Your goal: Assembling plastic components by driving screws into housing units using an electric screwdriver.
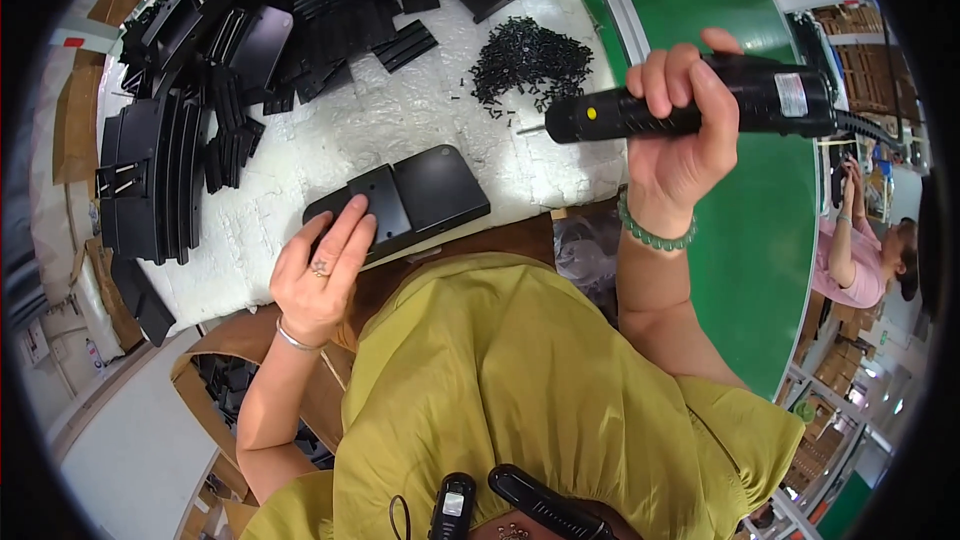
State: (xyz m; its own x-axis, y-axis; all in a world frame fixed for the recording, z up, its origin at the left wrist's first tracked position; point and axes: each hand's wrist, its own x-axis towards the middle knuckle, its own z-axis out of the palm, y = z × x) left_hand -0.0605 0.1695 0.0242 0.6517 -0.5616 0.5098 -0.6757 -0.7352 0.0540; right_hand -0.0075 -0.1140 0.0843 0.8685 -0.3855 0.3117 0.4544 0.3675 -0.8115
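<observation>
My left hand (pixel 322 270) lies flat with fingers apart on the near left end of a black plastic panel (pixel 430 190) that rests on the white foam-covered bench (pixel 340 135). My right hand (pixel 680 120) is raised over the bench's right side, closed around a black electric screwdriver (pixel 700 105). Its bit points left toward a heap of small black screws (pixel 530 58). The tool's cable runs off to the right.
Stacks of black plastic parts (pixel 160 175) crowd the bench's left and far side. A green conveyor belt (pixel 760 200) runs along the right. Another person in pink (pixel 860 265) sits beyond it. A cardboard box of black parts (pixel 225 380) stands at lower left.
</observation>
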